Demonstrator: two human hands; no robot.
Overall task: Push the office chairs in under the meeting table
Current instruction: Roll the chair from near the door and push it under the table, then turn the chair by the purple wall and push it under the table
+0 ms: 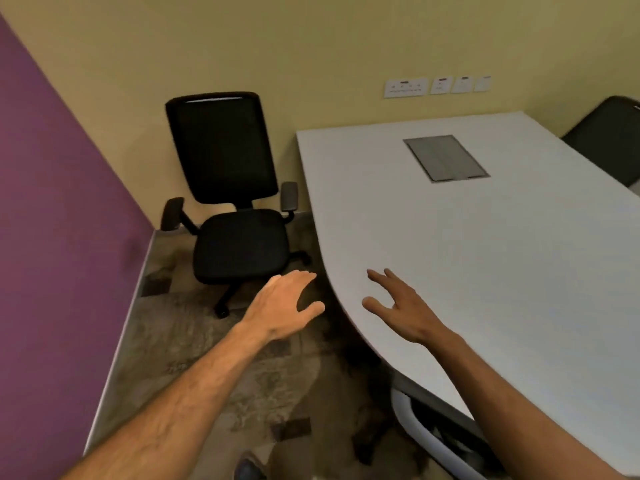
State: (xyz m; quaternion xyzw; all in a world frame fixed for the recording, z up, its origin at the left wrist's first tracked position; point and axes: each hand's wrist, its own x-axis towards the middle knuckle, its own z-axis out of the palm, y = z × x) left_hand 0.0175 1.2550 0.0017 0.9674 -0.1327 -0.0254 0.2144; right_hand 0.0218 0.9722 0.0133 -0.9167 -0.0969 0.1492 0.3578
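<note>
Beside the table (485, 237), both hands (left (284, 306); right (398, 306)) reach, fingers spread.

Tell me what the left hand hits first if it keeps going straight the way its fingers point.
Most likely the seat of the black office chair: the left hand points up the frame toward its front edge. Depth is unclear; it could pass over the chair base instead.

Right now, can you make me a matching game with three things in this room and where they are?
Things:
1. black office chair
2. grey hatch
3. left hand

Places:
A. set into the white table top
B. over the floor, beside the table's curved edge
C. in the corner by the purple wall

Pairs: 1-C, 2-A, 3-B
</note>
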